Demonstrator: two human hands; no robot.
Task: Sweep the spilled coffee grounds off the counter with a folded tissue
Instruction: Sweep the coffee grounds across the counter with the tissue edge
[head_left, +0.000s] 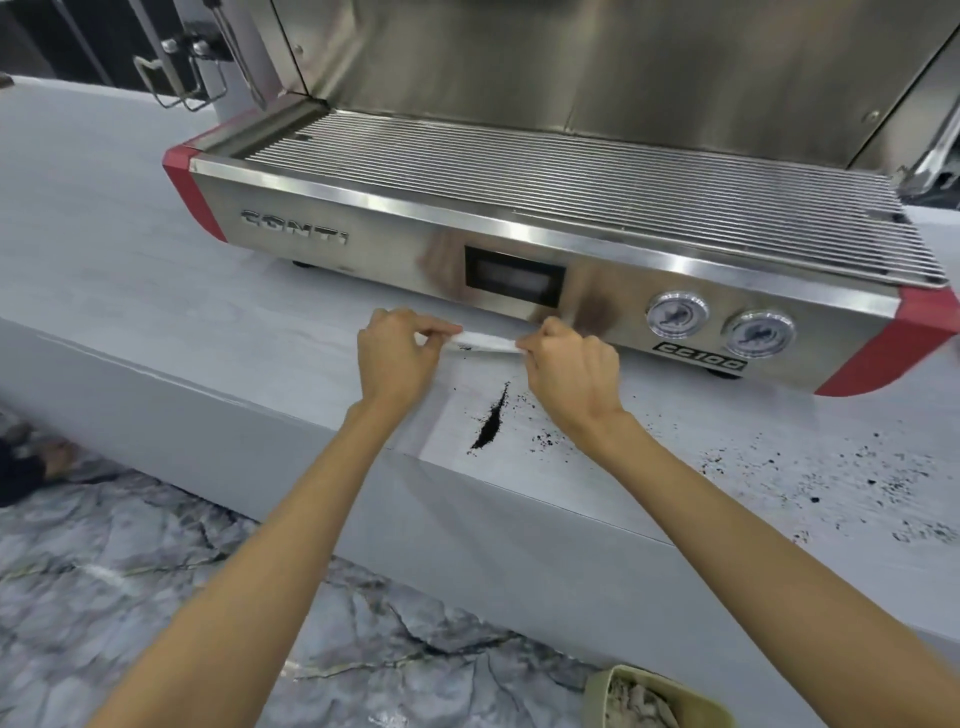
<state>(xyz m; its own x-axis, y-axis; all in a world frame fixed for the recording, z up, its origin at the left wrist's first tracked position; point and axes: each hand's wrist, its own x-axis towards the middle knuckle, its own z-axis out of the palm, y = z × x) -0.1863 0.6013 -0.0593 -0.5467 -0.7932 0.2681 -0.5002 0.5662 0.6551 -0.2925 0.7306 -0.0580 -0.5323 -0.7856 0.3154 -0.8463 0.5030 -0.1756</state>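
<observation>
A folded white tissue (485, 341) is stretched between both hands, just above the pale counter (156, 291) in front of the espresso machine. My left hand (397, 358) pinches its left end and my right hand (574, 371) pinches its right end. A dark streak of coffee grounds (491, 423) lies on the counter just below the hands, near the front edge. More scattered grounds (810, 467) spread across the counter to the right.
A steel espresso machine (545, 249) with red corners and two gauges stands right behind the hands. A pale green bin (649, 696) with crumpled paper sits on the marble floor below the counter edge. A wire holder (179, 78) stands at the back left.
</observation>
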